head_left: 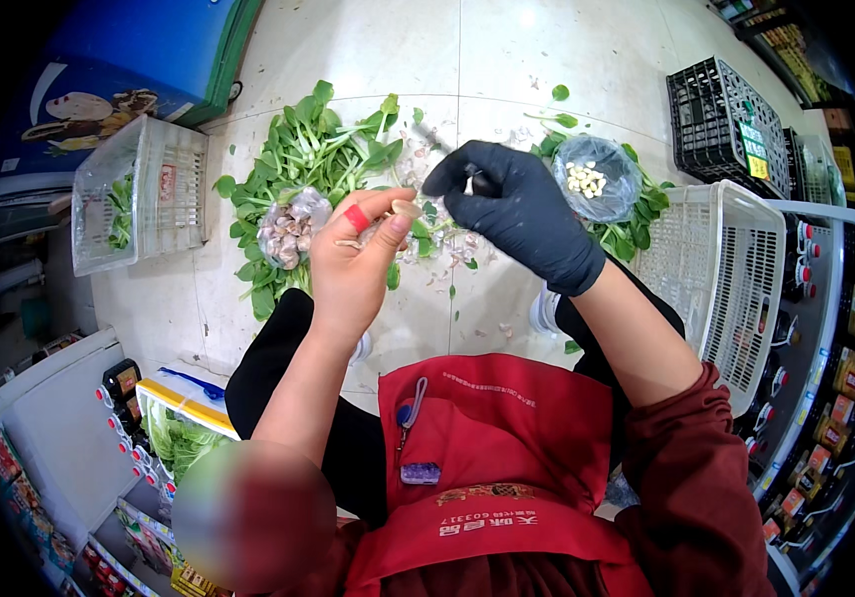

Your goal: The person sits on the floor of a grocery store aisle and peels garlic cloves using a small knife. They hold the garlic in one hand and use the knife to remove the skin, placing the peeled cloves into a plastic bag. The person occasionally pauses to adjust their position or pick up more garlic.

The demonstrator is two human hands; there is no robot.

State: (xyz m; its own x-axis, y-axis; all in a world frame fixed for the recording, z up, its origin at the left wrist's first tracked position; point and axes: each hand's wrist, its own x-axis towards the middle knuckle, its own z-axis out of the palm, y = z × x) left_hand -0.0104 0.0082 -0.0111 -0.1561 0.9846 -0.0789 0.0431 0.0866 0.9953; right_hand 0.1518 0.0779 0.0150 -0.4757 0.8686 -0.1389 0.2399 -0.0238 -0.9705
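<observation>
My bare left hand (356,250), with red tape around one finger, pinches a pale garlic clove (406,210) between thumb and fingertips. Facing it is my right hand (513,209) in a black glove, its fingers curled around a small pale piece (469,184), which may be garlic. A blurred grey streak (431,138) shows beyond the glove; I cannot tell what it is. Left of my hands, a plastic bag of unpeeled garlic (293,231) rests among leafy greens (312,142). At the right, peeled cloves (585,180) lie in a clear plastic bag (625,175).
Garlic skins (465,250) and loose leaves litter the tiled floor (368,45). White plastic baskets stand at left (174,186) and right (741,298), with a black crate (726,119) behind the right one. Bottle shelves (845,373) line the right side. My red apron (495,425) covers my lap.
</observation>
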